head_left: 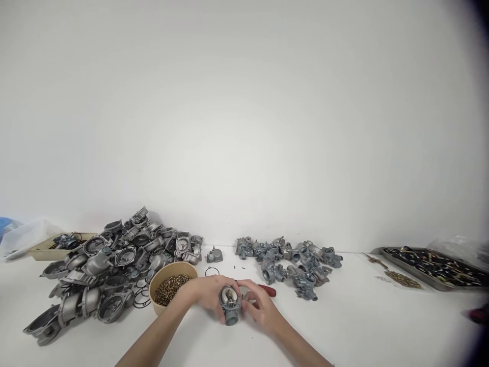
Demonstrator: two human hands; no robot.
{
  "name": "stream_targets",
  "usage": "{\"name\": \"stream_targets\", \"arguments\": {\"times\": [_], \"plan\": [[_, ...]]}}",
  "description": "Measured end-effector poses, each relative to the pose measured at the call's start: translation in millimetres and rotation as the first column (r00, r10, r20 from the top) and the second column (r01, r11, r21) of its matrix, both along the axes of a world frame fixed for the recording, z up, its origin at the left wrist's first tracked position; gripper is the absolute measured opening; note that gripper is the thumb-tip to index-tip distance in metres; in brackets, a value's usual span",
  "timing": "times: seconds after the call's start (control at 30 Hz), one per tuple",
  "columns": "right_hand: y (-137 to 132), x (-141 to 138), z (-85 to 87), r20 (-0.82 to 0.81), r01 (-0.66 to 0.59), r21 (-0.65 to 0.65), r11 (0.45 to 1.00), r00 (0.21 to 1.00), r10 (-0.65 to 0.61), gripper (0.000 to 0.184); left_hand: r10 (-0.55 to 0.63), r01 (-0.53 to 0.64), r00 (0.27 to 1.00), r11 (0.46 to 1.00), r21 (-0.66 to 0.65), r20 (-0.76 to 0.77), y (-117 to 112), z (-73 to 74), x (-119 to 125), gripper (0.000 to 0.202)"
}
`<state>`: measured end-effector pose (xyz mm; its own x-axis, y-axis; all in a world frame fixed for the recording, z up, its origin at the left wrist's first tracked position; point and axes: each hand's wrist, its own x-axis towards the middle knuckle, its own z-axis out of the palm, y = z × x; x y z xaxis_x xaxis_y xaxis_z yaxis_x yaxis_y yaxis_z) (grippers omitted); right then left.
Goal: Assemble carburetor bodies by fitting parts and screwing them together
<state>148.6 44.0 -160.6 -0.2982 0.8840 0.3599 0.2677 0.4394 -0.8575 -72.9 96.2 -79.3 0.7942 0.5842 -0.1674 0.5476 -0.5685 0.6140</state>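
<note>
My left hand (214,293) is wrapped round a grey metal carburetor body (231,317), with its round open chamber turned up. A white float (228,294) with brass-coloured parts shows inside the chamber. My right hand (260,307) is at the body's right side, thumb and fingertips drawn together in a pinch against its edge. Whatever lies between those fingertips is too small to make out. Just behind my right hand lies a screwdriver with a red handle (269,290), partly hidden. A black rubber ring (212,271) and a single float bowl (214,254) lie beyond my left hand.
On the left is a large heap of float bowls (114,265), beside a tan tub (156,278) of small brass screws. Several carburetor bodies (292,262) lie back right. At far right are a metal tray (416,275) of dark parts and a brass-coloured pile (403,280).
</note>
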Motion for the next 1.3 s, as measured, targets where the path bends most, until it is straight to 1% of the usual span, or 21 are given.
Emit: {"name": "stream_targets", "arguments": {"times": [0.07,0.17,0.27,0.37,0.5,0.6,0.7,0.77,0.8,0.83,0.87,0.9,0.93,0.97,1.0,1.03,1.07,1.1,1.17,1.23,1.3], "plan": [[-4,-4,2.5,0.012,-0.031,0.017,0.999,0.999,0.03,0.049,-0.028,0.028,0.999,1.0,0.009,0.03,6,-3.1,-5,0.072],[-8,-8,5.4,0.055,-0.044,0.011,0.999,0.998,0.044,0.044,-0.072,0.072,0.996,0.997,0.005,0.055,11,-4.7,-11,0.074],[-8,-9,5.5,0.053,-0.026,-0.006,1.0,0.998,0.027,0.05,-0.122,0.123,0.99,0.992,-0.02,0.072,11,-2.7,-15,0.071],[-7,-10,4.9,0.052,-0.029,0.013,1.0,0.998,0.028,0.056,-0.109,0.114,0.983,0.993,-0.026,0.151,11,-3.0,-15,0.061],[-7,-13,8.3,0.064,-0.07,0.018,0.997,0.996,0.068,0.057,-0.098,0.096,0.952,0.995,0.022,0.291,12,-12.0,-12,0.059],[-8,-16,12.5,0.077,-0.075,-0.02,0.997,0.994,0.076,0.05,-0.089,0.077,0.945,0.996,0.051,0.314,10,-18.7,-5,0.062],[-10,-17,13.9,0.079,-0.081,-0.024,0.996,0.993,0.083,0.046,-0.082,0.044,0.962,0.988,0.148,0.259,7,-17.3,1,0.063],[-10,-17,12.7,0.08,-0.081,-0.025,0.996,0.993,0.083,0.047,-0.007,-0.047,0.974,0.972,0.23,0.228,8,-9.0,-1,0.057],[-10,-17,11.8,0.08,-0.07,-0.032,0.997,0.994,0.072,0.048,0.066,-0.129,0.97,0.954,0.269,0.233,10,-2.5,-6,0.052],[-10,-16,10.7,0.08,-0.053,-0.04,0.998,0.995,0.056,0.049,0.157,-0.234,0.954,0.923,0.307,0.256,14,5.1,-15,0.047],[-10,-16,9.6,0.082,-0.036,-0.048,0.998,0.996,0.039,0.05,0.274,-0.371,0.915,0.861,0.348,0.296,19,13.3,-29,0.045],[-9,-15,8.7,0.085,-0.023,-0.056,0.998,0.996,0.027,0.051,0.406,-0.521,0.847,0.762,0.384,0.342,24,21.5,-46,0.042],[-9,-15,7.8,0.088,-0.017,-0.063,0.998,0.996,0.022,0.052,0.525,-0.649,0.76,0.641,0.41,0.382,30,28.8,-67,0.042],[-9,-15,7.2,0.091,-0.017,-0.068,0.998,0.996,0.023,0.052,0.625,-0.744,0.666,0.515,0.426,0.407,36,34.5,-89,0.043],[-9,-15,6.7,0.094,-0.016,-0.072,0.997,0.995,0.023,0.052,0.701,-0.804,0.578,0.402,0.439,0.417,40,38.1,-111,0.044],[-9,-15,6.3,0.092,-0.014,-0.077,0.997,0.996,0.021,0.052,0.762,-0.835,0.507,0.318,0.449,0.403,44,39.5,-132,0.048],[-8,-15,6.1,0.089,-0.012,-0.083,0.997,0.996,0.02,0.052,0.806,-0.847,0.458,0.267,0.46,0.375,46,38.8,-150,0.053],[-8,-15,6.1,0.086,-0.011,-0.088,0.996,0.996,0.019,0.051,0.836,-0.847,0.433,0.248,0.471,0.338,47,36.2,-165,0.055],[-9,-16,6.7,0.081,-0.008,-0.096,0.995,0.997,0.016,0.051,0.868,-0.833,0.421,0.255,0.491,0.265,46,28.5,-184,0.048],[-10,-16,8.2,0.077,-0.012,-0.093,0.996,0.997,0.019,0.05,0.873,-0.814,0.431,0.266,0.516,0.229,45,22.2,-191,0.039],[-12,-17,10.2,0.073,-0.019,-0.085,0.996,0.997,0.025,0.05,0.864,-0.798,0.447,0.267,0.54,0.233,43,22.2,-191,0.036]]}}
